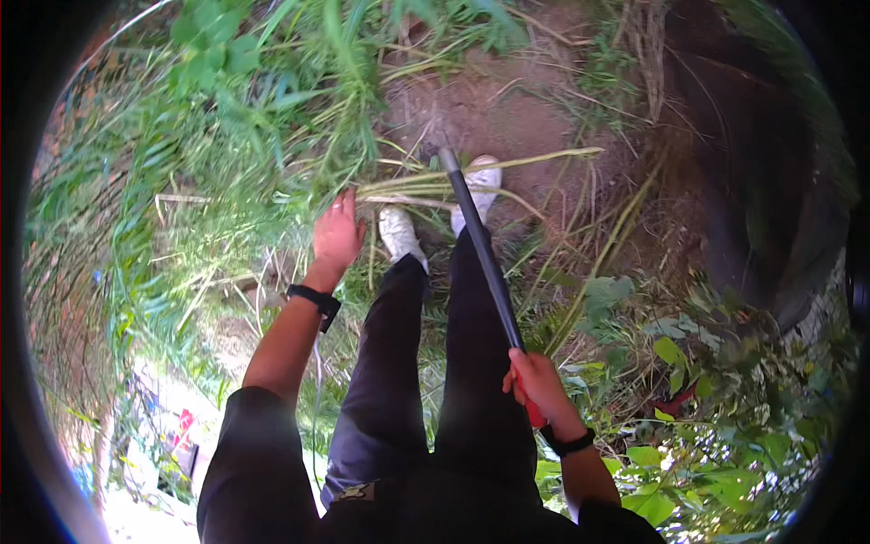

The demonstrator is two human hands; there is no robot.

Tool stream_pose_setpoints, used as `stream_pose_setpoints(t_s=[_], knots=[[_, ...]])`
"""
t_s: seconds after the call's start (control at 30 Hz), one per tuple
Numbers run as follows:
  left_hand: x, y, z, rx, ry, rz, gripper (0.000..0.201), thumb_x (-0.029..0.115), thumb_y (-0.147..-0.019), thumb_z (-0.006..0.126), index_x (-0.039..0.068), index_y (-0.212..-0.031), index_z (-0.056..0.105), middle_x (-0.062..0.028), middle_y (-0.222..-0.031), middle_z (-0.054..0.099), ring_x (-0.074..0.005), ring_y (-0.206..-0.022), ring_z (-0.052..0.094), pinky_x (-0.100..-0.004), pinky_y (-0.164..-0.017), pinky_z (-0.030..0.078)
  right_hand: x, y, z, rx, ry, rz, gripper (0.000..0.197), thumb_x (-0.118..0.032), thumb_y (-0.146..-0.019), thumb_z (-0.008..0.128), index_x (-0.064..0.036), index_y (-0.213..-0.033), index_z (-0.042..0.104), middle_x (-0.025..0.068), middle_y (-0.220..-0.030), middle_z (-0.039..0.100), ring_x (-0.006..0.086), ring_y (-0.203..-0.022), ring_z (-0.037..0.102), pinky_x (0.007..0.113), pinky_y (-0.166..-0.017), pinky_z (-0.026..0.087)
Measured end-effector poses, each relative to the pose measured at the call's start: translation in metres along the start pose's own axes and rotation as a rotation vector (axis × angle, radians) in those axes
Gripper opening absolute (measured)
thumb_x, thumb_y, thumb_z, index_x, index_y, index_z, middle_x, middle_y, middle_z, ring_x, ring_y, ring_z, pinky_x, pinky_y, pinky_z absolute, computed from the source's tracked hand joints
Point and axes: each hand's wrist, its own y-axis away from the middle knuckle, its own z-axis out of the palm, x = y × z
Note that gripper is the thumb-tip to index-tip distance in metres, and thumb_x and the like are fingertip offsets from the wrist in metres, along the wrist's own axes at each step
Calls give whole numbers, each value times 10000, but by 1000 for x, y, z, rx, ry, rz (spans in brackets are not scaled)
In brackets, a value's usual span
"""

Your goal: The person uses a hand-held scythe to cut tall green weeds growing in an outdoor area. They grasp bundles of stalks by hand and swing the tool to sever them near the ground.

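- Red grip end of a long dark metal tool sits inside the right hand, whose fingers wrap tight around it.
- Its far tip rests on the bare brown dirt, just past two white shoes.
- Left hand reaches into the long green grass stalks, fingers loose; it may be touching them, hard to tell.
- Black bands ring both wrists.

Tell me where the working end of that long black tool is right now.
In the head view, the long tool's far end rests on bare soil at upper centre, just left of the right shoe, beside the cut stalks.
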Motion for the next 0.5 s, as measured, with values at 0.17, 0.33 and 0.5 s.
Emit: stream_pose_setpoints(t_s=[0.17, 0.33, 0.5], knots=[[0, -16, 4, -19, -26, -34, 736, 258, -871, 633, 36, -1479, 284, -241, -1364, 507, -396, -1177, 554, -475, -979, 461, -57, -80, -10, 46, 36, -51, 532, -490, -955, 590, -75, -630, 518, 49, -537, 570, 111, -359, 485, 253, -356, 368], [1, -22, 2, 13, -54, -9, 702, 267, -862, 612, -6, -1445, 333, -243, -1302, 548, -375, -1166, 566, -445, -1003, 456, -78, -148, 19, -203, -262, 43, 349, -279, -922, 661, -68, -680, 523, 34, -565, 526, 91, -369, 411, 255, -352, 295], [14, -19, 9, -24, -110, -54, 673, 285, -902, 580, -2, -1458, 330, -236, -1360, 512, -366, -1187, 557, -457, -1031, 424, -71, -202, 36, -236, -130, 60, 157, -142, -836, 644, -47, -743, 561, 45, -590, 548, 116, -407, 462, 288, -383, 352]])
